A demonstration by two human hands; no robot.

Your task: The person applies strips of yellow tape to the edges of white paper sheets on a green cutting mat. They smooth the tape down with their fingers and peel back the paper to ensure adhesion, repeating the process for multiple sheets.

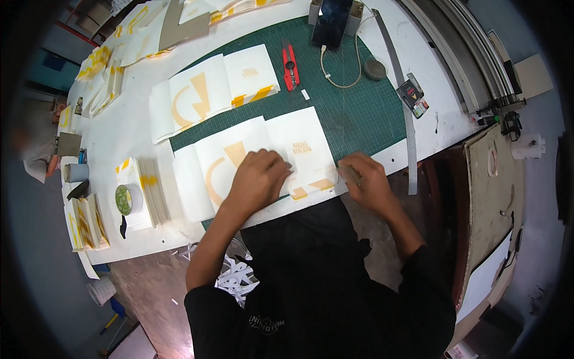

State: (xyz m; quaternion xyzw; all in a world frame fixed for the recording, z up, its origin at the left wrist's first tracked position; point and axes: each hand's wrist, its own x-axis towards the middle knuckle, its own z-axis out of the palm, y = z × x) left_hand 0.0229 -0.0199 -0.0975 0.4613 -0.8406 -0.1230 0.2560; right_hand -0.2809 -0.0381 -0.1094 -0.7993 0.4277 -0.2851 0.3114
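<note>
I've got left hand (258, 176) over white printed sheet (311, 133), right hand (366, 179) near its right edge — both curled, can't tell if clamped.

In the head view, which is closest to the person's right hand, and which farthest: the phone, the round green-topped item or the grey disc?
1. Grey disc: ahead of the right hand, on the green mat.
2. Phone: farther ahead, slightly left.
3. Round green-topped item: far left, on a paper stack.
</note>
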